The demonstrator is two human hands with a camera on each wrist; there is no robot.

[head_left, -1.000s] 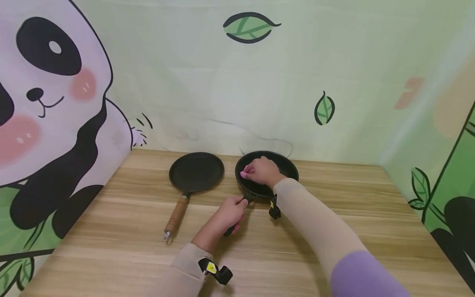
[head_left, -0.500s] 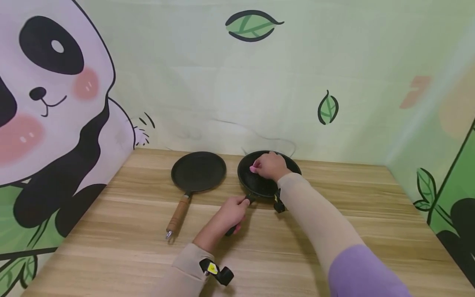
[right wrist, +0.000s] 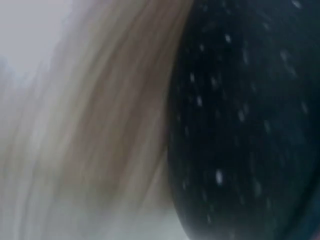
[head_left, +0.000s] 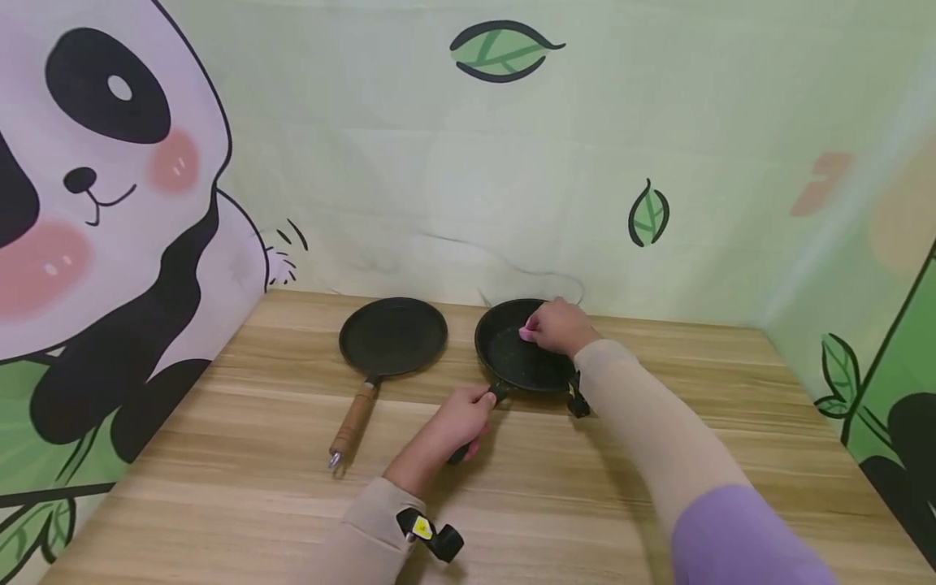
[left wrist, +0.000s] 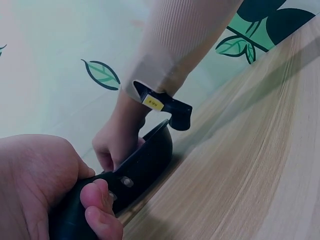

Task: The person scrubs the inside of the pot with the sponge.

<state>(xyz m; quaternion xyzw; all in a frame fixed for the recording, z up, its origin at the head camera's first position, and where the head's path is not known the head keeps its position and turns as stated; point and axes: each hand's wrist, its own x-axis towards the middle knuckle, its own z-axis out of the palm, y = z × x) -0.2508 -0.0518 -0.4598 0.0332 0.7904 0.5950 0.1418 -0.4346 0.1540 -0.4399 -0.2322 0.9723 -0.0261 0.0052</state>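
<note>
A black frying pan (head_left: 512,353) stands on the wooden table, its handle pointing toward me. My left hand (head_left: 462,418) grips that handle, thumb along the top; the left wrist view shows the curled fingers (left wrist: 102,215) around it. Over the inside of the pan, my right hand (head_left: 561,327) pinches a small pink thing (head_left: 526,334), mostly hidden by the fingers; I cannot tell its kind. In the right wrist view only the blurred dark side of the pan (right wrist: 240,120), flecked with white specks, and the table appear.
To the left lies a flat black pan (head_left: 393,335) with a wooden handle (head_left: 353,418). Behind the wooden table (head_left: 658,439) rises a pale green wall (head_left: 351,162) printed with leaves and a panda, close to both pans' far rims.
The right hand has moved rightward across the pan with the pink thing in its fingers. The left hand keeps its grip on the handle, and the flat pan stays in place.
</note>
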